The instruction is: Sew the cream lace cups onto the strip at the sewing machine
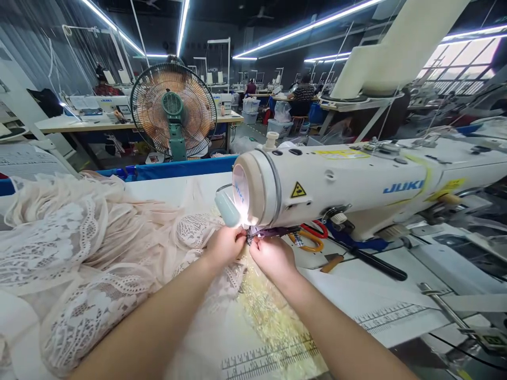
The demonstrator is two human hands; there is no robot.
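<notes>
A pale pink lace garment [194,230] with padded cups runs up under the head of a white sewing machine [301,184]. Beside the lit needle area, my left hand [225,245] is closed, its thumb and finger pinching the lace garment. Just right of it, my right hand [273,258] is also closed, fingertips together at the presser foot. The bit of cloth in its grip is mostly hidden, but seems to be the same garment. Pale yellow shiny fabric [261,301] lies on the table below both hands. The needle itself is hidden.
More lace pieces [91,301] are heaped on the left. Red-handled [319,229] and orange-handled scissors [311,244] lie under the machine arm, near a black-handled tool [380,264]. Ruler markings [245,361] run along the front. A large fan [173,108] stands behind the table.
</notes>
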